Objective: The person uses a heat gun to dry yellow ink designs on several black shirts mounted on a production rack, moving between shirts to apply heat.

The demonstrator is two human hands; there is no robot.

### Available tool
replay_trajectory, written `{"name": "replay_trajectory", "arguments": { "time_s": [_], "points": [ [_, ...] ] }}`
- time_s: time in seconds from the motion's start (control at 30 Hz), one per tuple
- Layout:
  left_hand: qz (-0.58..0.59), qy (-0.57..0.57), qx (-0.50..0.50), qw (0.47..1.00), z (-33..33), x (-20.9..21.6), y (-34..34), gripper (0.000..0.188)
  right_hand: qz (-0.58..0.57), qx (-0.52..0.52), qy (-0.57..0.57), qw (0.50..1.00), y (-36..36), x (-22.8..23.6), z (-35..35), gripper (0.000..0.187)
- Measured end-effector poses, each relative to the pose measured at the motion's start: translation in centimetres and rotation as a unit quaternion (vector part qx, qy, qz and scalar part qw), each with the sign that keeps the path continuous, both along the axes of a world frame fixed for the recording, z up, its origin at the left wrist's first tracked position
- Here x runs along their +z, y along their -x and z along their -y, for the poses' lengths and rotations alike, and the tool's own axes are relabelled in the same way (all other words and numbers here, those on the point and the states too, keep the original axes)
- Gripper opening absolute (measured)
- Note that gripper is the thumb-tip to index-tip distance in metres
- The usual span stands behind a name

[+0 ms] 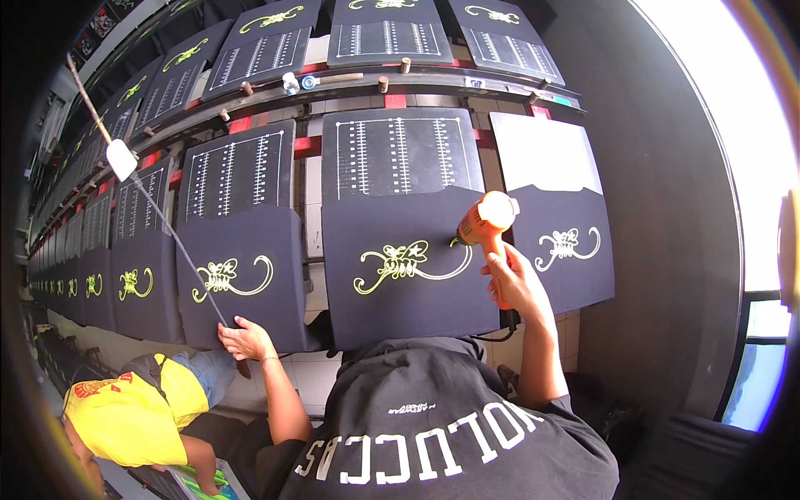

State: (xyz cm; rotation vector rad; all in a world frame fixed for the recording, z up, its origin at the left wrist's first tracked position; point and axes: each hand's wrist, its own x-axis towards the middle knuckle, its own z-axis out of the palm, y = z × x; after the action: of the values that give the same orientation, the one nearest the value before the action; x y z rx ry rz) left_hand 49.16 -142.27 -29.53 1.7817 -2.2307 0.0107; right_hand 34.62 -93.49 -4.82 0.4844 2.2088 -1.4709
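My right hand (pixel 514 279) grips the handle of an orange heat gun (pixel 493 212). The gun's dark nozzle points left and down, close above the tail of a yellow-green scorpion-like print (pixel 404 262) on dark fabric (pixel 400 317). That fabric covers the near part of a black board (pixel 358 167) with white ruler marks. On the left, my left hand (pixel 247 340) has its fingers closed around the lower end of a long thin rod (pixel 179 242). Crossing the left boards, the rod has a white flat piece (pixel 122 158) partway along it.
Beside the middle board stand a left board (pixel 237 167) and a right board (pixel 546 150) with similar prints. A rail behind carries pegs and a blue-and-white tape roll (pixel 310 82). A person in a yellow shirt (pixel 137 408) bends at lower left. A dark wall (pixel 658 192) rises at right.
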Motion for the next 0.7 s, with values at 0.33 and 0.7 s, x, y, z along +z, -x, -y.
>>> {"name": "replay_trajectory", "arguments": {
  "time_s": [0.33, 0.7],
  "points": [
    [-0.021, 0.007, -0.001, 1.0, 0.5, -0.7, -0.3, 0.053, 0.007, -0.009, 0.005, 1.0, -0.9, 0.0, -1.3, 0.04],
    [-0.026, -0.003, -0.008, 1.0, 0.4, -0.9, -0.1, 0.049, 0.01, -0.003, -0.004, 1.0, -2.7, 0.1, -1.8, 0.037]
  ]
}}
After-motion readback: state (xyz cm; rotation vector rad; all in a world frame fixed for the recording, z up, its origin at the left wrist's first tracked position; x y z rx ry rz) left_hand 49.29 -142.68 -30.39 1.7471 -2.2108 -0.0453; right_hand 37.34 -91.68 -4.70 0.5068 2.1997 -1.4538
